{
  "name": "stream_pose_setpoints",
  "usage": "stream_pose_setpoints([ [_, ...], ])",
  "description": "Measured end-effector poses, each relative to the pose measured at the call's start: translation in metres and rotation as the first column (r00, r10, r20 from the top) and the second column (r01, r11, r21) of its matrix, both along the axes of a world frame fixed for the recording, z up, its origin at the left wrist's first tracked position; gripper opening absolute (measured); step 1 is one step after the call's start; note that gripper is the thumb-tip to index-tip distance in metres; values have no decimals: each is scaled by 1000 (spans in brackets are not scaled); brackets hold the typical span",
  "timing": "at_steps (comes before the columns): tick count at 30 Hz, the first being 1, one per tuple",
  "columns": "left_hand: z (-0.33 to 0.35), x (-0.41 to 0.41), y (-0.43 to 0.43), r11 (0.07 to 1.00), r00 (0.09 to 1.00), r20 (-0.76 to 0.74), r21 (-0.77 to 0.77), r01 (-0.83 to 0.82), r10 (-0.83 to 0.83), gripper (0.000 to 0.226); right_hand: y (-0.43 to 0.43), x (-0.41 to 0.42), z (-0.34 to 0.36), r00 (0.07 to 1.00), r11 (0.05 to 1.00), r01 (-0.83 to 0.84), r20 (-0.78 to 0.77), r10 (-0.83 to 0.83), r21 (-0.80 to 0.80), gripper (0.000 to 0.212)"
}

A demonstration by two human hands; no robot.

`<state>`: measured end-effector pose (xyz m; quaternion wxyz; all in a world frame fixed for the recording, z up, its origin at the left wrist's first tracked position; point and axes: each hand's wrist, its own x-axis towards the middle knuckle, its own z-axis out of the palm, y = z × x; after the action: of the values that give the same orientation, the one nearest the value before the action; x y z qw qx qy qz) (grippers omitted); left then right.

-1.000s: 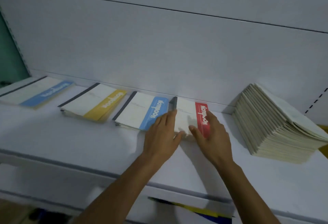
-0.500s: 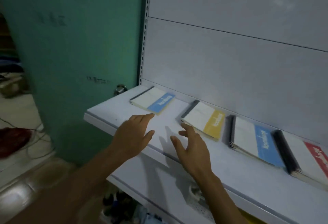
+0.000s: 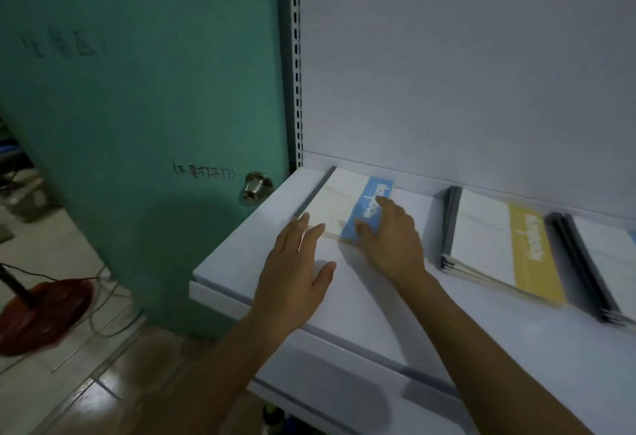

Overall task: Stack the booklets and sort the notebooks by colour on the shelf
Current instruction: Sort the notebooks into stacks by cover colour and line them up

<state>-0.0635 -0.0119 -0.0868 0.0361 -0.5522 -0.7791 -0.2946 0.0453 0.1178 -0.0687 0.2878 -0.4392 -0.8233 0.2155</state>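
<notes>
Your hands just jumped over to the blue-banded white paper notebook at 12 o'clock; left hand and right hand lie flat against it, gripping nothing; squaring-up next, probably.

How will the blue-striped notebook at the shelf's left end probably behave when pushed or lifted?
The blue-striped notebook lies flat on the smooth shelf, so it likely slides easily and will not tip. It looks thin, so probably light and floppy if lifted by one edge.
</notes>
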Motion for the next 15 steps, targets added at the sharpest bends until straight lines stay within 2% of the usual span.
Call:
stream_pose_setpoints([
  [4,-5,-47,38,997,1000,11,-74,20,-19,59,23,-25,-21,990,990,127,71,-123,-59,76],
  [9,-4,-91,79,988,985,161,-148,-45,69,65,28,-28,-33,970,985,172,170,-174,27,85],
  [13,-7,-92,83,989,988,126,-128,-74,90,74,28,-28,-32,956,975,221,190,-223,34,90],
  [15,-8,-91,83,992,982,163,-91,-85,99,66,26,-29,-33,926,960,275,255,-279,52,100],
])
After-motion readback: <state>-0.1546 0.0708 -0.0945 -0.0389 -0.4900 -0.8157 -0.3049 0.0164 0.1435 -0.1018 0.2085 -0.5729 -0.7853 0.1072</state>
